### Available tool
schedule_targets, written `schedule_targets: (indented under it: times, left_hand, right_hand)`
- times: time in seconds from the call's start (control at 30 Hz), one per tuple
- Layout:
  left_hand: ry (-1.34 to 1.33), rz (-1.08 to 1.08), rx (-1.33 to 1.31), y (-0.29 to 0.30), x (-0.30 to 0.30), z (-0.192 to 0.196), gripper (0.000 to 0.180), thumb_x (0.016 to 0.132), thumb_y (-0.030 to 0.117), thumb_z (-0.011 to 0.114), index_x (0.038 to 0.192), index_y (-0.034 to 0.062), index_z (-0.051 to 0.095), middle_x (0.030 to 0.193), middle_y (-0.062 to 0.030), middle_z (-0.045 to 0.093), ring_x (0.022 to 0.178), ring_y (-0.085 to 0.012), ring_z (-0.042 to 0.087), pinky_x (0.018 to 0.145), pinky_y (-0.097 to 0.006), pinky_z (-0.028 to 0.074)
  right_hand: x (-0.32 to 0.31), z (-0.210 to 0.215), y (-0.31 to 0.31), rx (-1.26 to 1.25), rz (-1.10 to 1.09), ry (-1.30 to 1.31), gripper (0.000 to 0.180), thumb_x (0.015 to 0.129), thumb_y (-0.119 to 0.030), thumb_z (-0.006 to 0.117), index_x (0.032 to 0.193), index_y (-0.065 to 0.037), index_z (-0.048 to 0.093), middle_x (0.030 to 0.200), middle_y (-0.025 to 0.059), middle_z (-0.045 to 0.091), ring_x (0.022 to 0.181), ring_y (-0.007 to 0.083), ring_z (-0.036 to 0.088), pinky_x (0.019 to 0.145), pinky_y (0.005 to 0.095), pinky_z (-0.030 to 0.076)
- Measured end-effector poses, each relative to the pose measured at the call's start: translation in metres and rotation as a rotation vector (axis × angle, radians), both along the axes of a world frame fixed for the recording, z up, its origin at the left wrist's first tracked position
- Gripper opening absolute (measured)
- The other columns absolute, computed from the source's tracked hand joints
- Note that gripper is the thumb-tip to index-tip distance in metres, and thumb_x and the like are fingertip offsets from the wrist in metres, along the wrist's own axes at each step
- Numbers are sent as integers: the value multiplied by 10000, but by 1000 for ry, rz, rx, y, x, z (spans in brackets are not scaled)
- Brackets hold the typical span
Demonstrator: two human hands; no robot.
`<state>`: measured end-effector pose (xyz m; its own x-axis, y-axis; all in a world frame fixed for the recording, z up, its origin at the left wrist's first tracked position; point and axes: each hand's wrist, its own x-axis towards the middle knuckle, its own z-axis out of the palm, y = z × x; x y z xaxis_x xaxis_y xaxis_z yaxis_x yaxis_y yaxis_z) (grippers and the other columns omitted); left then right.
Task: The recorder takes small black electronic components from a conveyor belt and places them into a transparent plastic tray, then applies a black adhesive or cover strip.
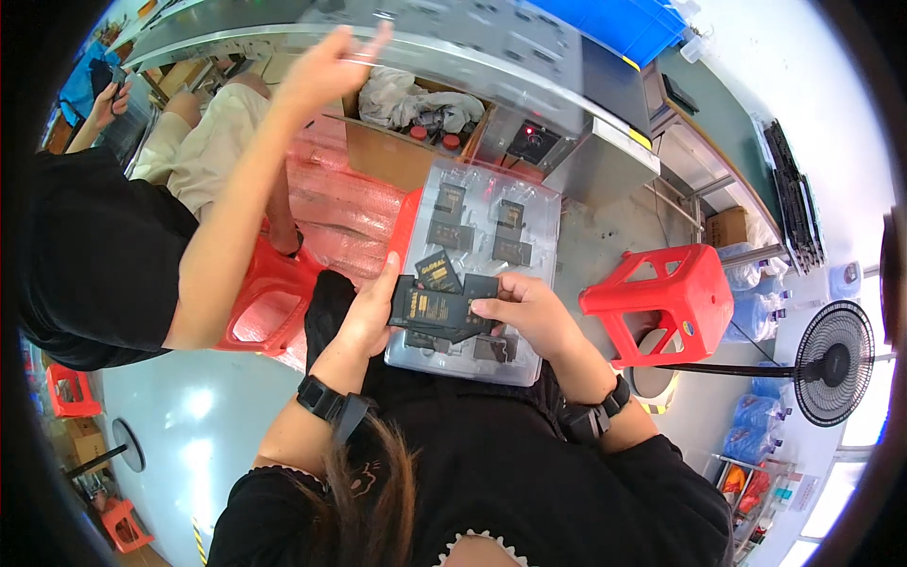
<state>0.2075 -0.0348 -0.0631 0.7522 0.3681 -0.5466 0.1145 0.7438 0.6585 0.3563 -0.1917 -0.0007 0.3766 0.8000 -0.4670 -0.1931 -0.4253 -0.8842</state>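
Observation:
A clear plastic tray rests on my lap, with several flat black battery packs lying in its pockets. Over the tray's near half, my left hand grips a small bunch of overlapping black battery packs from the left, thumb on top. On the other side, my right hand pinches the right end of the bunch between thumb and fingers. One pack in the bunch sticks up at a slant. Part of the tray below is hidden by the hands and packs.
A co-worker's arm reaches across on the left toward a blurred clear tray on the bench. Beneath the bench stands a cardboard box holding grey plastic. A red stool and a black fan are on the right.

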Motion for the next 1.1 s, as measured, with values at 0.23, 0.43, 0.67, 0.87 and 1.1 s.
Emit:
schedule_targets:
  times: [0.23, 0.43, 0.67, 0.87, 1.1]
  left_hand:
    - [-21, -175, -243, -5, -4, 18, 584, 873, 551, 429, 1093, 23, 548, 984, -72, 623, 867, -175, 610, 754, -310, 498]
    - [-148, -536, -64, -10, -18, 15, 420, 846, 258, 600, 1149, -17, 502, 1048, -86, 596, 937, -163, 590, 819, -289, 475]
    - [-81, -434, -173, -10, -56, 7, 336, 819, 130, 611, 1099, -38, 534, 1028, -98, 609, 941, -175, 593, 848, -295, 460]
    - [31, -184, -181, -7, -91, 13, 299, 816, 147, 614, 1043, -42, 571, 939, -104, 642, 809, -177, 637, 745, -302, 525]
    - [118, -53, -102, -13, -139, 10, 344, 810, 161, 629, 1079, -39, 550, 950, -107, 641, 840, -184, 634, 760, -301, 519]
  right_hand:
    - [-12, 24, -10, 588, 233, -1076, 171, 728, -21, 631, 897, -32, 610, 930, 75, 631, 868, 225, 604, 718, 317, 488]
    - [-10, 9, -20, 608, 553, -918, 295, 706, 50, 583, 977, -61, 615, 1182, 98, 540, 1129, 300, 490, 906, 379, 429]
    - [66, -25, 16, 118, 232, -1146, 406, 745, -173, 640, 1112, -31, 538, 1233, 181, 466, 1170, 346, 422, 930, 388, 401]
    - [14, -15, 85, -24, 791, -1533, 760, 639, -225, 719, 1294, -67, 367, 1356, 230, 289, 1280, 338, 279, 931, 548, 342]
    - [31, -30, 156, -133, 1512, -1499, 643, 452, -210, 815, 1054, -111, 611, 1150, 73, 562, 1147, 259, 464, 859, 477, 417]
